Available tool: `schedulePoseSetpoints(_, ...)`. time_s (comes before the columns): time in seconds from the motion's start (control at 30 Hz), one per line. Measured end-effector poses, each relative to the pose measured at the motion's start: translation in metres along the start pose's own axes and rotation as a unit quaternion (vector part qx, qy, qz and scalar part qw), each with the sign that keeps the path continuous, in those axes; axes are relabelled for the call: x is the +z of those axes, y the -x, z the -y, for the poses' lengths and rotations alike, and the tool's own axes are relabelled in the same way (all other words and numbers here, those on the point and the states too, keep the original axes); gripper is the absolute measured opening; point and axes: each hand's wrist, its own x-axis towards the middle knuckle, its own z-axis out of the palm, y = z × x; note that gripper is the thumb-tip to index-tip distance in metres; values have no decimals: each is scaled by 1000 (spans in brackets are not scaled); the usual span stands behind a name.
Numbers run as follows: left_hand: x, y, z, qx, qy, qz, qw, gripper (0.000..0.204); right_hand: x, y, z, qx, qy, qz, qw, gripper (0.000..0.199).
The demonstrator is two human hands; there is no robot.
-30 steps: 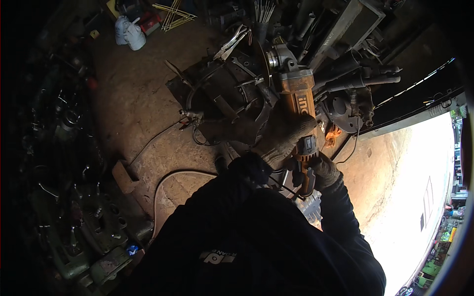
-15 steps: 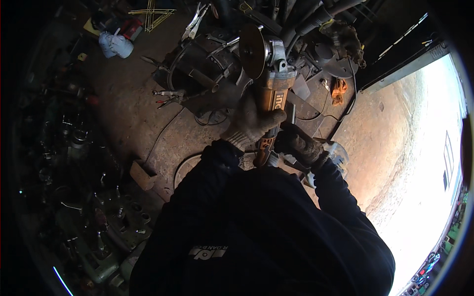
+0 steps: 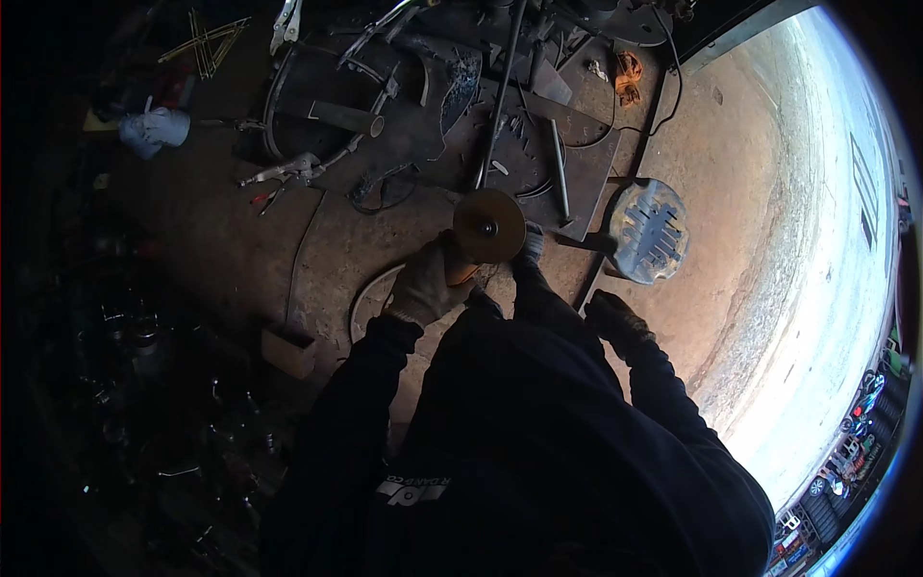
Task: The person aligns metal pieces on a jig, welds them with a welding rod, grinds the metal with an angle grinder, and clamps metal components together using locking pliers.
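**Few packages, one printed mark**

On your dark sweatshirt, low on the chest, sits a small white printed logo (image 3: 413,490). At the far lower right edge, tiny colourful signs or boards (image 3: 806,540) stand along the bright street, too small to make out. You have no screens in view.

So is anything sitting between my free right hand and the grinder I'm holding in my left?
Nothing visible blocks it. The left hand grips the orange angle grinder with its round disc; the gloved right hand hangs apart to the right, with only your own dark sleeve between.
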Motion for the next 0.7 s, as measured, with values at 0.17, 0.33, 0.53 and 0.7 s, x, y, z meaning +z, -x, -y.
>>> schedulePoseSetpoints(0.17, 27, 11, 78, -70, -49, -10, 996, 77, -1, -3, -31, -16, 8, 23, 1000, 28)
schedulePoseSetpoints(0.33, 32, -52, 119, -164, -63, -63, 982, 77, -27, -20, -63, 42, 14, 27, 999, 22)
schedulePoseSetpoints(0.53, 62, -174, 143, -237, -66, -89, 965, 74, -123, -58, -135, -119, 433, 71, 890, 24)
schedulePoseSetpoints(0.7, 81, -212, 180, -100, -198, -155, 963, 69, -134, -68, -114, -239, 731, 132, 625, 31)
